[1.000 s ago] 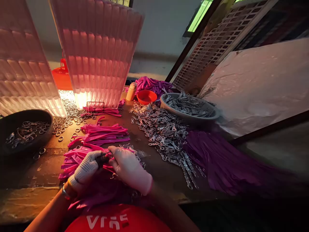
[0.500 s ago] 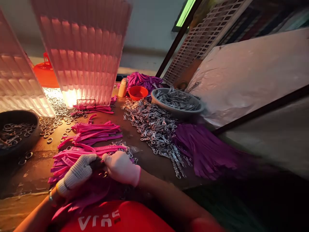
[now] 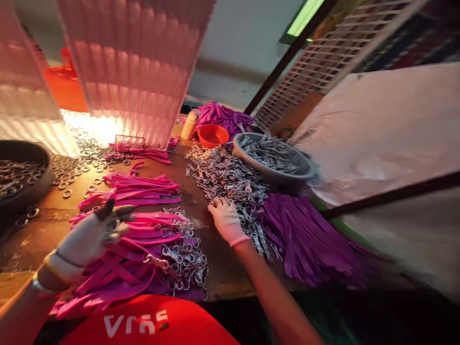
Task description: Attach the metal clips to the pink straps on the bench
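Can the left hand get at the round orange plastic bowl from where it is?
Probably not without leaning: the left hand hangs near the pink straps, and the round orange plastic bowl sits far across the table.

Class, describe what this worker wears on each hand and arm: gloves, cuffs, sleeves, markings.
The left hand wears a white knitted glove with dark fingertips and a yellow-edged cuff, with a thin bracelet behind it. The right hand wears a smooth pale glove with a pink cuff edge. Both forearms are bare, no sleeves showing.
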The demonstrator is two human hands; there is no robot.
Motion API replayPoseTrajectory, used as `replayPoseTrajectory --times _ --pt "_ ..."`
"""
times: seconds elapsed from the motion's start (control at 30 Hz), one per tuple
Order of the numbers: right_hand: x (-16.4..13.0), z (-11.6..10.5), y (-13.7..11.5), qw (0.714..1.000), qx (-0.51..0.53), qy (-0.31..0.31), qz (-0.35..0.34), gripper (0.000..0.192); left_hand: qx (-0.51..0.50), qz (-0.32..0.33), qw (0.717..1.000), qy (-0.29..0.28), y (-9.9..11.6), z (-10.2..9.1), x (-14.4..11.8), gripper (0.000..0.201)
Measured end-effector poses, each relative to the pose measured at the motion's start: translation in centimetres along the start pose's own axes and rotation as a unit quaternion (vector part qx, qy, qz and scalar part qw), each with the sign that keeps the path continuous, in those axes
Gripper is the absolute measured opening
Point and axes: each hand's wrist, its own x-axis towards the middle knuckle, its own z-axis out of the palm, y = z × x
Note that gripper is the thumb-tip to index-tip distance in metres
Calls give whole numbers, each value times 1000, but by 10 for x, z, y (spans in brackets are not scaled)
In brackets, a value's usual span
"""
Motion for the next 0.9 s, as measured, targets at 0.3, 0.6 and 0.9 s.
replayPoseTrajectory --times 0.3,0.6,0.9 --pt "-3 19 -27 975 180 130 -25 25 12 95 992 -85 -33 9 -17 47" --pt "-38 -76 -177 884 454 61 -96 29 115 156 980 -37 -58 12 -19 31" --pt "-45 -82 -205 865 495 74 -46 29 53 183 971 -141 -71 0 -27 28"
